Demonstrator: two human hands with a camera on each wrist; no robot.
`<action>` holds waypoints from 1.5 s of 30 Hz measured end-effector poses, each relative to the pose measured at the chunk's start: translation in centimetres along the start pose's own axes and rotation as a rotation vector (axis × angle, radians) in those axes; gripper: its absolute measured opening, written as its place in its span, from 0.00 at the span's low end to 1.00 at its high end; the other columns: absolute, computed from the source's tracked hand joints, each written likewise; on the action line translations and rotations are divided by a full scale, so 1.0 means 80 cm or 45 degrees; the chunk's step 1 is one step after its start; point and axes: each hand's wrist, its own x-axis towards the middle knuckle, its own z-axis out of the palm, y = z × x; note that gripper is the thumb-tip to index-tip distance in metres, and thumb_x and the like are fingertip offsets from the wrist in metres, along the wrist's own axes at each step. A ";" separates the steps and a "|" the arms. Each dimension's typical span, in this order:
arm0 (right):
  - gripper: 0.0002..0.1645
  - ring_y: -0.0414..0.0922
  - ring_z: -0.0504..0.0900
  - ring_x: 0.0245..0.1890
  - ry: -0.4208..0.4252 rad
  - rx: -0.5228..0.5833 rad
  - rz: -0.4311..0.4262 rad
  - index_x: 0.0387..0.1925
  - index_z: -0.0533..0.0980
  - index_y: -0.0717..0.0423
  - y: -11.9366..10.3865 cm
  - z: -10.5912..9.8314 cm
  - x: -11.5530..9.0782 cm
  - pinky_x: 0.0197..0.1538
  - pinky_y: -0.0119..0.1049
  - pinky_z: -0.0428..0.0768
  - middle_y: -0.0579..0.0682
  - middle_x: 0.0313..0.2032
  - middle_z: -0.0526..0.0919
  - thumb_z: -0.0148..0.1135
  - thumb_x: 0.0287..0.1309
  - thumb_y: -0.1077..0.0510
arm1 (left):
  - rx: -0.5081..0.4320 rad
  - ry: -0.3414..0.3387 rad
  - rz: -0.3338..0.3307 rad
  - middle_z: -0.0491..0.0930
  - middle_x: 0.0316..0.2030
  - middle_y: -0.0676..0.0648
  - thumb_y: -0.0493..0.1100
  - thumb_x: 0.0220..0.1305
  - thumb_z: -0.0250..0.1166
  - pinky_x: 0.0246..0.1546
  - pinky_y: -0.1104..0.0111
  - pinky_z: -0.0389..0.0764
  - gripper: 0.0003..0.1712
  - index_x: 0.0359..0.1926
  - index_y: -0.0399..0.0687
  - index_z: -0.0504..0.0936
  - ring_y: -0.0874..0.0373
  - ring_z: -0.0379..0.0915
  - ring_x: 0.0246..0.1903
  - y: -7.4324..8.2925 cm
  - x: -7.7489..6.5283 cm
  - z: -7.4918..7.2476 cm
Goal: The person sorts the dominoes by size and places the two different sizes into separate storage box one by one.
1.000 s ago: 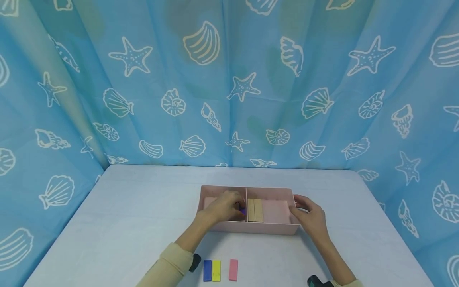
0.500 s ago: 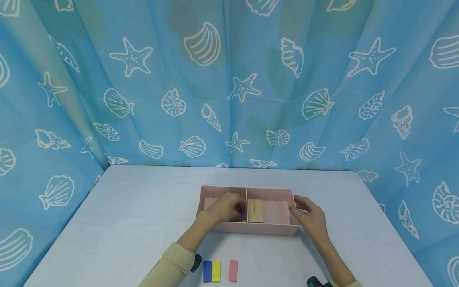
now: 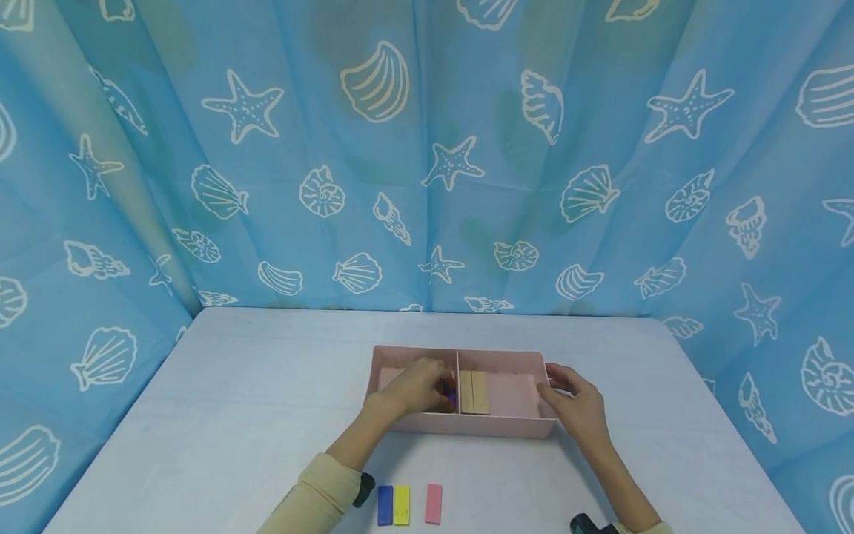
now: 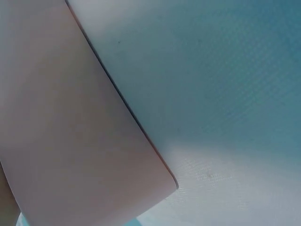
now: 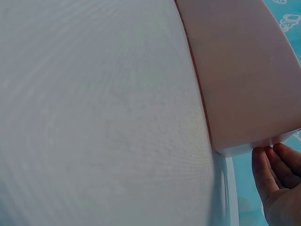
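A pink two-compartment box [image 3: 467, 425] stands on the white table. My left hand [image 3: 416, 386] reaches into its left compartment, fingers bent around a purple-blue block [image 3: 451, 398] beside the divider. Most of that block is hidden by the fingers. At the box's right end, my right hand [image 3: 577, 404] holds the wall: the thumb overlaps the rim in the head view, and several fingertips press the outside in the right wrist view. Two light wooden blocks [image 3: 475, 391] lie side by side against the divider in the right compartment.
In front of the box, a blue block [image 3: 385, 505], a yellow block [image 3: 402, 505] and a pink block [image 3: 434, 504] lie on the table [image 3: 233, 415]. A blue curtain [image 3: 427, 222] with shells and starfish hangs behind and at both sides.
Both hands and the box hold nearly the same places. The left fingers shift only slightly around the purple-blue block.
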 end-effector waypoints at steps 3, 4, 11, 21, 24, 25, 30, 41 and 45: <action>0.26 0.52 0.77 0.57 0.000 -0.006 0.005 0.62 0.73 0.60 0.000 0.000 0.000 0.49 0.17 0.72 0.58 0.59 0.78 0.63 0.65 0.57 | -0.009 -0.008 0.007 0.84 0.37 0.55 0.39 0.59 0.73 0.42 0.77 0.80 0.13 0.46 0.47 0.87 0.67 0.78 0.35 0.000 0.000 -0.001; 0.26 0.52 0.77 0.57 0.001 -0.007 0.006 0.62 0.73 0.60 0.000 0.000 0.000 0.49 0.17 0.72 0.58 0.59 0.78 0.63 0.65 0.56 | -0.008 -0.009 0.007 0.84 0.37 0.55 0.39 0.59 0.73 0.42 0.77 0.80 0.13 0.46 0.47 0.87 0.67 0.78 0.36 0.000 0.000 -0.001; 0.26 0.52 0.77 0.57 0.005 -0.009 0.006 0.62 0.73 0.60 -0.001 0.000 -0.001 0.49 0.16 0.71 0.58 0.59 0.78 0.63 0.65 0.57 | 0.004 -0.003 0.015 0.84 0.39 0.54 0.39 0.59 0.73 0.43 0.75 0.80 0.13 0.47 0.47 0.86 0.64 0.79 0.38 -0.001 0.000 -0.007; 0.25 0.52 0.77 0.57 0.002 -0.033 0.010 0.62 0.74 0.60 0.000 0.002 0.001 0.60 0.45 0.76 0.57 0.59 0.79 0.64 0.65 0.57 | -0.011 0.158 0.017 0.83 0.50 0.50 0.40 0.62 0.71 0.54 0.62 0.78 0.20 0.55 0.46 0.83 0.55 0.78 0.53 0.011 -0.035 -0.036; 0.25 0.52 0.77 0.57 0.003 -0.035 0.010 0.62 0.74 0.60 0.001 0.002 0.001 0.61 0.48 0.75 0.57 0.59 0.79 0.63 0.65 0.57 | 0.019 0.206 0.058 0.84 0.50 0.49 0.40 0.62 0.71 0.55 0.60 0.78 0.20 0.55 0.44 0.83 0.54 0.78 0.54 0.018 -0.049 -0.045; 0.25 0.52 0.77 0.57 0.005 -0.038 0.010 0.62 0.74 0.60 0.002 0.001 0.001 0.60 0.48 0.76 0.57 0.59 0.79 0.63 0.65 0.57 | 0.031 0.214 0.058 0.84 0.50 0.48 0.40 0.61 0.71 0.55 0.59 0.78 0.20 0.55 0.44 0.83 0.53 0.78 0.54 0.021 -0.054 -0.048; 0.25 0.53 0.77 0.56 0.023 -0.043 -0.012 0.61 0.74 0.61 0.001 0.000 -0.002 0.59 0.46 0.77 0.58 0.58 0.79 0.63 0.64 0.57 | 0.085 0.227 0.011 0.84 0.49 0.48 0.43 0.59 0.74 0.55 0.57 0.78 0.20 0.52 0.44 0.84 0.52 0.78 0.54 0.039 -0.076 -0.058; 0.25 0.52 0.77 0.56 0.021 -0.029 -0.020 0.61 0.74 0.61 0.001 -0.001 -0.001 0.58 0.40 0.77 0.57 0.58 0.79 0.64 0.64 0.58 | 0.168 0.193 -0.117 0.83 0.47 0.50 0.46 0.60 0.73 0.50 0.57 0.81 0.18 0.49 0.46 0.84 0.53 0.80 0.49 0.061 -0.143 -0.055; 0.25 0.51 0.77 0.56 0.011 -0.034 -0.006 0.62 0.74 0.60 0.004 -0.002 0.000 0.55 0.26 0.75 0.57 0.58 0.79 0.64 0.65 0.57 | 0.174 0.121 -0.151 0.83 0.45 0.51 0.48 0.57 0.75 0.48 0.57 0.82 0.20 0.48 0.46 0.85 0.54 0.80 0.46 0.063 -0.164 -0.048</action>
